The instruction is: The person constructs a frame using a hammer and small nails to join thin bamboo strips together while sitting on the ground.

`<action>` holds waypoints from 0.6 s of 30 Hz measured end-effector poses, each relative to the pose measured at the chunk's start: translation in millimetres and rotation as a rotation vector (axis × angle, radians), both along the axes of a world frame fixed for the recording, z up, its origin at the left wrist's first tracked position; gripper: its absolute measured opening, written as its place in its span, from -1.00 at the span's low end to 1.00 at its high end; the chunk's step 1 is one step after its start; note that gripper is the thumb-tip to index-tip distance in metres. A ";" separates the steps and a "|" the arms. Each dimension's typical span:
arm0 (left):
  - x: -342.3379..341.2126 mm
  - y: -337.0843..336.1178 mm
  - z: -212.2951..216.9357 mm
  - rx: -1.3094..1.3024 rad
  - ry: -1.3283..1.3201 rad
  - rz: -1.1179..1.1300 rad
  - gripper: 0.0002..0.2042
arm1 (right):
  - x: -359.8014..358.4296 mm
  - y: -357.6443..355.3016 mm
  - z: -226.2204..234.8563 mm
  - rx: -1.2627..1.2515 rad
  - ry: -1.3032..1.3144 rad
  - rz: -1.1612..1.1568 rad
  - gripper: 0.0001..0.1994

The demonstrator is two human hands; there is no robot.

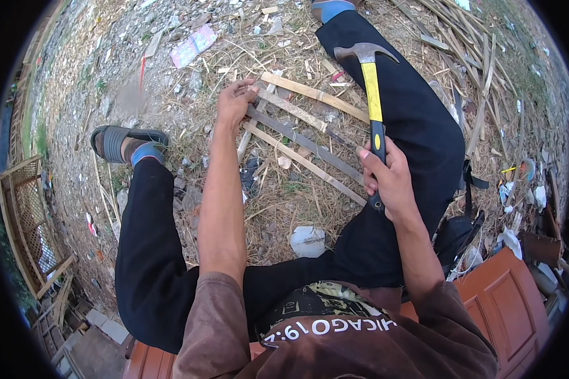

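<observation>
My right hand (389,174) is wrapped round the black grip of a claw hammer (373,88). The hammer stands head-up over my right thigh, its steel head far from me and its shaft yellow. My left hand (234,101) pinches the far-left end of a thin wooden slat (294,112). Beside it runs a paler slat (316,93). A dark strip (306,144) and another light slat (303,165) lie nearer to me. These strips run roughly parallel across a crosspiece (251,129) at their left ends. Their right ends lie near or behind my right hand and leg.
Dry grass, stones and wood chips cover the ground. Bundled wood strips (487,82) lie at the far right. A lattice wooden frame (31,221) leans at the left. Beneath me is a reddish-brown panelled board (502,309). A black bag (458,237) rests by my right leg.
</observation>
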State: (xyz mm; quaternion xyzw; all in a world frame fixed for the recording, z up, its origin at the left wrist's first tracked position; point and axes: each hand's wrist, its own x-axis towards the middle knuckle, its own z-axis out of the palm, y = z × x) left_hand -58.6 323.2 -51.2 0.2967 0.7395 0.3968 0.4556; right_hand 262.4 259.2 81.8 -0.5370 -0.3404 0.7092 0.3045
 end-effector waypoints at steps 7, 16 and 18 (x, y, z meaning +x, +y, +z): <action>5.7 4.7 -14.3 0.055 -0.060 0.064 -0.63 | 1.5 0.0 -1.0 0.003 -0.007 0.009 -0.81; 7.6 5.4 -23.1 0.140 -0.149 0.135 -0.65 | 3.8 -1.4 -3.2 0.016 0.003 -0.011 -0.80; 12.8 6.3 -23.1 0.150 -0.151 0.172 -0.65 | 3.8 -1.7 -2.7 0.015 0.005 -0.017 -0.80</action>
